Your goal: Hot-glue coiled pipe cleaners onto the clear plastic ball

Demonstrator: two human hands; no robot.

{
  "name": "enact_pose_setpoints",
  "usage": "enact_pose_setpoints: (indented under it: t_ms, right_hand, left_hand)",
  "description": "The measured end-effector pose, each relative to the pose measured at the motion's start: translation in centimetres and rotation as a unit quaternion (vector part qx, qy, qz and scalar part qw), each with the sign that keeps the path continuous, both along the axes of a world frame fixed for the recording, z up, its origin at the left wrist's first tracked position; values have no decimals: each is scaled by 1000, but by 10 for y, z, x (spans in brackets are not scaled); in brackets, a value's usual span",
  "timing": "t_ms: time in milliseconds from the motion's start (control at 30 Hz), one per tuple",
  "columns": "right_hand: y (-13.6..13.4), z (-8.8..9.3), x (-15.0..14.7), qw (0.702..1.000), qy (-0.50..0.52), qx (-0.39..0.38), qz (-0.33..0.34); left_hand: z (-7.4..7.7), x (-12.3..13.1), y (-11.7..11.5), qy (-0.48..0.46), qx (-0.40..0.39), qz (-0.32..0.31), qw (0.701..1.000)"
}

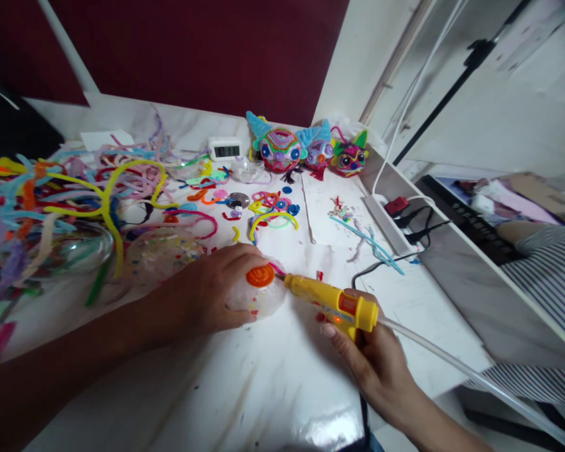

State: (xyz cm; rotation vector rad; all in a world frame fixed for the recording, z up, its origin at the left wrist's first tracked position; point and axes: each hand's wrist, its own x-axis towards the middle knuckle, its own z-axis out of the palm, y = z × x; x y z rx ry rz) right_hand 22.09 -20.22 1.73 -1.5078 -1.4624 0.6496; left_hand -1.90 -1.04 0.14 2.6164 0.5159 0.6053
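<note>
My left hand (216,289) is wrapped round a clear plastic ball (268,301) resting on the white table. An orange pipe-cleaner coil (260,275) sits on top of the ball, with a bit of pink beside it. In my right hand (371,351) is a yellow glue gun (324,298), its nozzle at the ball's upper right side, by the orange coil. Whether the tip touches the ball I cannot tell. A long glue stick (452,361) runs out of the gun's back, and a small orange light glows on its side.
Tangled pipe cleaners (108,188) heap up at left, near another clear ball (160,251). Coils and cut pieces (273,207) lie mid-table. Behind stand decorated ball heads (281,150) and a digital clock (225,149). A power strip (390,220) and striped-clothed person (546,276) are at right.
</note>
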Motion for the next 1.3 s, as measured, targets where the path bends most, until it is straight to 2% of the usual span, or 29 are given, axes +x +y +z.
enact_pose_setpoints:
  t_ms: [167, 633, 1000, 1300]
  right_hand:
    - [6, 1, 0, 999, 24, -13, -17]
    - [20, 5, 0, 1000, 2, -17, -9]
    - [-1, -7, 3, 999, -31, -33, -11]
    - [-12, -6, 0, 997, -42, -58, -17]
  left_hand:
    - [1, 0, 0, 9, -10, 4, 1000]
    - [-1, 1, 0, 5, 1, -1, 1000]
    - [0, 2, 0, -1, -13, 0, 1000]
    - [-1, 1, 1, -2, -3, 4, 1000]
